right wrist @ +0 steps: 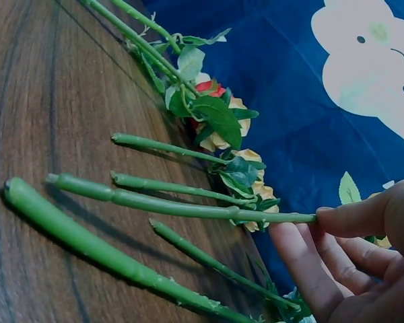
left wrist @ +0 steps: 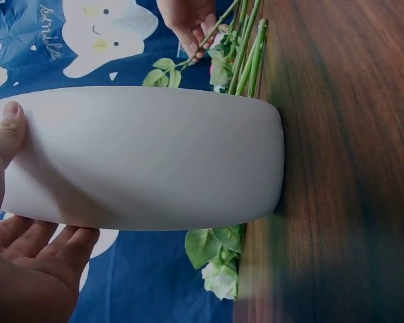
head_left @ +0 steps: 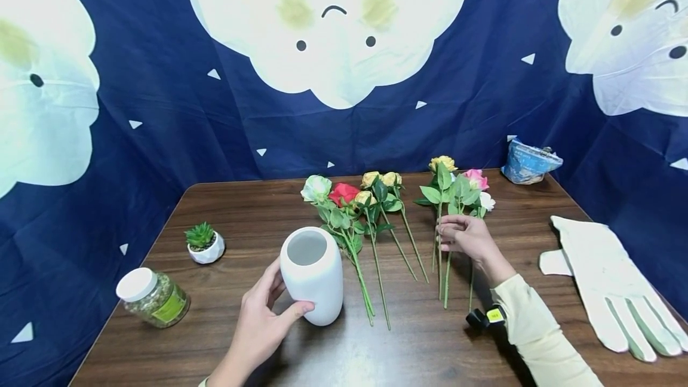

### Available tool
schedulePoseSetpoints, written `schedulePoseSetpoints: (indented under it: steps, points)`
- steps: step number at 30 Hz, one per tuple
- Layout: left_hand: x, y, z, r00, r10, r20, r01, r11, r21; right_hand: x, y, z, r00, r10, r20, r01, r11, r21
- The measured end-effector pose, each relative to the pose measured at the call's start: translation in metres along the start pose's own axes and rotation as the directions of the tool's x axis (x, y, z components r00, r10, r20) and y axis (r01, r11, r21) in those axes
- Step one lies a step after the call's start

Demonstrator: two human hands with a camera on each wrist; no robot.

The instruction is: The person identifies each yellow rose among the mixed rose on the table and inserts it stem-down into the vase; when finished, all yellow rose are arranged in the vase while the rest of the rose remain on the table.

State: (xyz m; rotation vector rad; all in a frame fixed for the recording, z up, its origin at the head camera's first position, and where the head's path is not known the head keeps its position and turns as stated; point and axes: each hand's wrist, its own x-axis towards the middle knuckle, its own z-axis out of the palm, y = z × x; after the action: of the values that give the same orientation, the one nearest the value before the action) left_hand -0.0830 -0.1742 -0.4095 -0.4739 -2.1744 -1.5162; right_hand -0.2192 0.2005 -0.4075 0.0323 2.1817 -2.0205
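A white vase [head_left: 314,282] stands on the wooden table, its open mouth upward. My left hand [head_left: 266,315] grips it from the left, thumb across the front and fingers around the far side; the left wrist view shows the vase [left wrist: 155,158] from close by. On the right, my right hand [head_left: 470,240] pinches the green stem [right wrist: 182,207] of a yellow artificial rose [head_left: 442,163] between thumb and fingers. Beside that rose lie a pink rose [head_left: 476,180] and a white flower [head_left: 487,201]. Between the hands lie a red rose [head_left: 344,194], a pale green rose [head_left: 316,188] and several yellow ones.
A small potted succulent [head_left: 206,243] and a white-lidded jar [head_left: 156,300] stand at the left. On the right are a pair of white gloves [head_left: 602,273] and a crumpled blue bag [head_left: 529,162]. A blue cloth with white clouds [head_left: 344,130] hangs behind the table.
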Motion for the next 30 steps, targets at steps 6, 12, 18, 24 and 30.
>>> schedulePoseSetpoints:
  steps: [6, 12, 18, 24, 30]
  points:
    - [0.0007, 0.0006, -0.0002, 1.000, -0.008, -0.001, 0.008, 1.000, 0.001, -0.0004, -0.0056, -0.0018, 1.000, -0.012, -0.020, 0.014, 0.996, 0.093]
    - [0.0012, 0.0016, 0.0002, 1.000, 0.000, -0.005, 0.000, 1.000, -0.004, -0.0018, -0.0079, -0.0024, 1.000, -0.017, -0.008, 0.018, 0.991, 0.131]
    - [0.0004, 0.0018, 0.0006, 1.000, 0.008, -0.006, -0.008, 1.000, -0.013, -0.0039, -0.0074, -0.0014, 0.999, -0.025, -0.030, 0.029, 0.989, 0.143]
    - [-0.0012, -0.0001, 0.0007, 1.000, 0.023, -0.004, -0.023, 1.000, -0.013, -0.0032, -0.0059, -0.0003, 0.996, -0.055, -0.077, 0.069, 0.980, 0.189]
    - [-0.0012, -0.0008, 0.0006, 0.999, 0.031, -0.004, -0.032, 0.999, -0.018, -0.0015, -0.0072, 0.0027, 0.983, -0.092, -0.159, 0.139, 0.940, 0.312]
